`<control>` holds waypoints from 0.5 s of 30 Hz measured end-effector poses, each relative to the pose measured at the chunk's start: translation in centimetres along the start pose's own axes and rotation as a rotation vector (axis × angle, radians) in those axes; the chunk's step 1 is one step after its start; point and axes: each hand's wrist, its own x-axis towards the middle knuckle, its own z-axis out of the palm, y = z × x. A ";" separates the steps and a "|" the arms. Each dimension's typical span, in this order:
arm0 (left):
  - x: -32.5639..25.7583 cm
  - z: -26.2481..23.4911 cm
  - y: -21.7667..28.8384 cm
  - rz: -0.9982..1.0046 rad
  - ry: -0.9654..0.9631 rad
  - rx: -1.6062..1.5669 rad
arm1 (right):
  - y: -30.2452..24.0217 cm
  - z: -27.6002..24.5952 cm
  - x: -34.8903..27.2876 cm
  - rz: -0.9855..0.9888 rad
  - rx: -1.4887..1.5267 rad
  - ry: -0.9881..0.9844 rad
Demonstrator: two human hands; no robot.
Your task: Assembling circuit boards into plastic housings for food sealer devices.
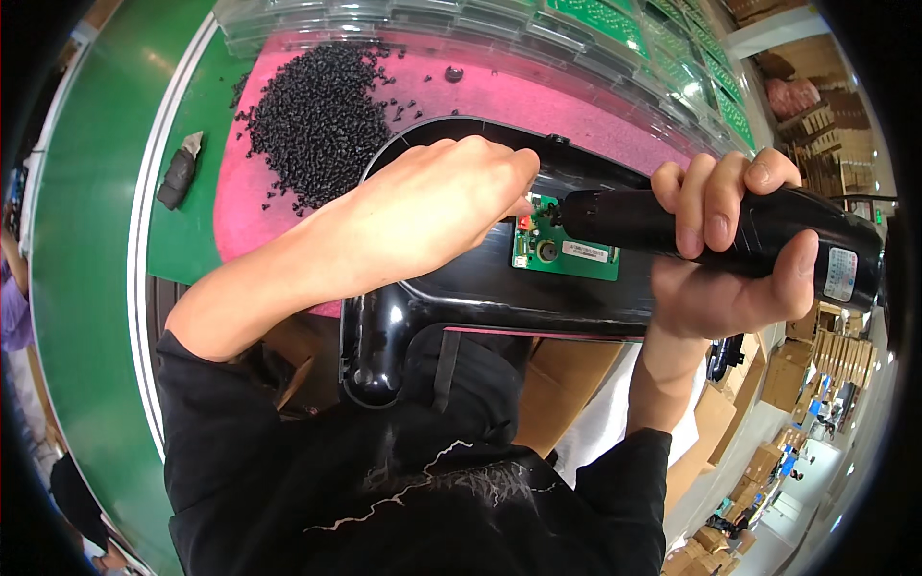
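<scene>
Here, right hand [730, 259] gripping electric screwdriver [730, 230] — left hand [432, 206] on circuit board [567, 252]

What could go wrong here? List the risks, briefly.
1. The left hand has its fingertips right at the tip of the electric screwdriver over the green circuit board; a slip might catch a finger or gouge the board.
2. The black housing overhangs the pink mat toward the person, so it could tip.

Two hands show, the left hand [437, 206] and right hand [730, 245]. There is one black electric screwdriver [720, 235], one green circuit board [567, 252] and one black plastic housing [480, 288]. One heap of small black screws [317, 120] lies on one pink mat [538, 91].
</scene>
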 end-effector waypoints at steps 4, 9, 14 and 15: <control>-0.2 0.3 -0.4 0.054 0.064 -0.043 | 0.0 -0.2 0.2 -0.014 0.025 -0.056; -0.3 0.4 -0.2 0.073 0.083 -0.030 | 0.1 -0.3 0.2 -0.036 -0.019 -0.091; -0.5 0.7 -0.8 0.104 0.118 -0.028 | 0.2 0.4 0.2 0.052 -0.046 -0.035; -0.4 0.7 -0.8 0.103 0.119 -0.029 | 0.2 0.4 0.2 0.058 -0.032 -0.070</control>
